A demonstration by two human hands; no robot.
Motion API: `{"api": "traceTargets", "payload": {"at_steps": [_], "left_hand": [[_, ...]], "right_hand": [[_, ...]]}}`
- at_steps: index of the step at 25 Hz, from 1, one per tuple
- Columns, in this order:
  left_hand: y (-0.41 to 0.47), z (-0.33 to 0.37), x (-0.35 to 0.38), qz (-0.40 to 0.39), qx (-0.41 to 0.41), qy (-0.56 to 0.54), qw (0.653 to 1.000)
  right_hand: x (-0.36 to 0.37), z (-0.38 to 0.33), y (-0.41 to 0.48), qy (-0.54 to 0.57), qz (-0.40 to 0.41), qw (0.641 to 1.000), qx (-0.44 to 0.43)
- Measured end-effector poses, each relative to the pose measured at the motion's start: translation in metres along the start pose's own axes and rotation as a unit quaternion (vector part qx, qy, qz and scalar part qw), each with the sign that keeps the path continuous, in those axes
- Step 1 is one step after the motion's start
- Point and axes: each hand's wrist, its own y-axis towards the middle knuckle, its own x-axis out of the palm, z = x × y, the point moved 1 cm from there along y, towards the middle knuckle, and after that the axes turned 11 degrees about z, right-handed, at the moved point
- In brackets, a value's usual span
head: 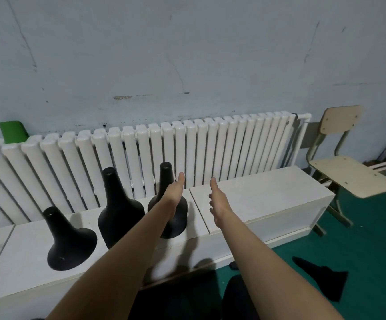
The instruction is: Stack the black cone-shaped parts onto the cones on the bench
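Black cones (118,209): set three in a row on the white tabletop (256,188), running from 8 o'clock to centre, wide bases down so as to sit steady and take another part over the neck. Pointing narrow end up, long axis upright. Left grip (174,194) spread, fingers straight, holding nothing, overlapping the rightmost cone (166,172) in view, contact unclear; right grip (219,204) likewise spread and empty at 3 o'clock of it, palms facing, probably poised to steady or receive a part
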Motion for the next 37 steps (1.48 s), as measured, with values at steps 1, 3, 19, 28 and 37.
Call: {"api": "traceTargets", "payload": {"at_steps": [1,3,19,28,37], "left_hand": [[-0.005,0.002,0.002,-0.008,0.005,0.000,1.000],[-0.011,0.002,0.003,-0.024,0.007,0.004,1.000],[-0.035,-0.047,0.042,-0.120,-0.006,0.047,0.992],[-0.033,-0.085,0.090,-0.180,-0.028,0.091,0.979],[-0.015,-0.182,0.158,-0.235,-0.093,0.173,0.952]], "right_hand": [[-0.005,0.001,-0.002,0.002,0.005,1.000,-0.003],[-0.012,0.003,-0.006,0.006,0.012,1.000,-0.005],[-0.060,0.047,-0.017,-0.009,0.093,0.995,0.038],[-0.109,0.097,-0.003,0.006,0.155,0.985,0.076],[-0.173,0.188,0.035,0.046,0.226,0.956,0.182]]}}
